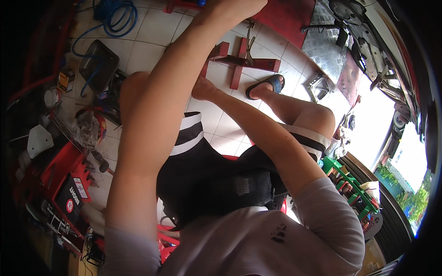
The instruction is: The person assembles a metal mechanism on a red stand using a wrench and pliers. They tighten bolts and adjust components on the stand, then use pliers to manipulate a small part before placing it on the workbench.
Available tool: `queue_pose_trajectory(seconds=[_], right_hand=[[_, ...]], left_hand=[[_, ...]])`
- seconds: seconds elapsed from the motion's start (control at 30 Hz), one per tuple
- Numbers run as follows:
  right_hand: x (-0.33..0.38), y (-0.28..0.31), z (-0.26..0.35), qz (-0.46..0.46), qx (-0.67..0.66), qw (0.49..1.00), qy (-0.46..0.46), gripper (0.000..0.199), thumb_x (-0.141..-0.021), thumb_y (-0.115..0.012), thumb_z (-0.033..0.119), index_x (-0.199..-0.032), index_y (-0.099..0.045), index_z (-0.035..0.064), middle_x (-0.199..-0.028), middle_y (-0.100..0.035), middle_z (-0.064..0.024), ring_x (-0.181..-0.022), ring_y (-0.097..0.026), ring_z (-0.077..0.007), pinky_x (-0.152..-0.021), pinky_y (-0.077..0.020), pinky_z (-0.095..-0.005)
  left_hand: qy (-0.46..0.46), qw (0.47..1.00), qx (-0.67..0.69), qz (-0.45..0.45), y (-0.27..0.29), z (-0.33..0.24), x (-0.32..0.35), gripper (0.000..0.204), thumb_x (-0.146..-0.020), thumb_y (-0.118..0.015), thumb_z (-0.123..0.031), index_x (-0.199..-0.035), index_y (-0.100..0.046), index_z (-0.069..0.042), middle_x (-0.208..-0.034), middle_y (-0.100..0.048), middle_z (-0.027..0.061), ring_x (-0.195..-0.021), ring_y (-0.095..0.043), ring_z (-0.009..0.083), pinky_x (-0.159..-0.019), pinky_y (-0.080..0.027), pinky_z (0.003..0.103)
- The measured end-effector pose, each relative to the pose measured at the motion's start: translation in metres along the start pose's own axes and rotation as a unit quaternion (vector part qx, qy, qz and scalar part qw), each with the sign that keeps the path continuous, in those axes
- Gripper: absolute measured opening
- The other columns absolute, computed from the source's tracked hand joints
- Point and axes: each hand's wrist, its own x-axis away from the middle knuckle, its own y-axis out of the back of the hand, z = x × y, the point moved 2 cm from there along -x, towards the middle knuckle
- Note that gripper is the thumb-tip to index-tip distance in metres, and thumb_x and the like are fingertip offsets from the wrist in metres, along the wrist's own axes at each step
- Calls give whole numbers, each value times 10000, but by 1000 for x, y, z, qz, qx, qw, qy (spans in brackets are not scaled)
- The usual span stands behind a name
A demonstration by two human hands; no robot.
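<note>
Head camera shows both hands (pixel 245 6) (pixel 203 89) near a red metal stand (pixel 261 64).

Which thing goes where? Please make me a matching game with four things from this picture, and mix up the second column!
Things:
1. coiled blue hose
2. red metal stand with crossing bars
3. black open-toed sandal
4. green rack

Places:
A. worn on the person's right foot
B. at the picture's right side, holding assorted things
C. in the upper middle, nearest the right hand
D. at the picture's upper left

Right pairs: 1-D, 2-C, 3-A, 4-B
</note>
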Motion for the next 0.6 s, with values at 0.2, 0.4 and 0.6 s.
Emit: queue_pose_trajectory(seconds=[0.2, 0.4, 0.6], right_hand=[[-26, -32, -42, -18, 46, 998, -30, 811, -749, -589, 41, -1439, -166, 72, -1374, -413, -170, -1101, -572, -324, -855, -510, -417], [10, 39, 2, 237, 179, 952, -67, 466, -749, -561, 40, -1214, -524, 33, -1204, -572, -163, -1018, -615, -316, -769, -528, -432], [136, 215, 42, 337, 162, 925, -70, 244, -820, -479, 176, -888, -665, 34, -923, -664, -152, -881, -625, -301, -782, -493, -412]], left_hand=[[-25, 998, 53, -7, 19, -2, -2, 280, -822, -496, -144, -786, -604, 111, -783, -600, 339, -806, -621, 451, -751, -512, 479], [-44, 999, -1, 31, -10, 17, -15, 251, -790, -496, -112, -810, -614, 109, -825, -606, 338, -863, -618, 445, -798, -507, 462], [-35, 998, 23, 38, -31, 18, -7, 194, -751, -534, -73, -837, -638, 67, -866, -631, 289, -864, -623, 416, -806, -492, 453]])
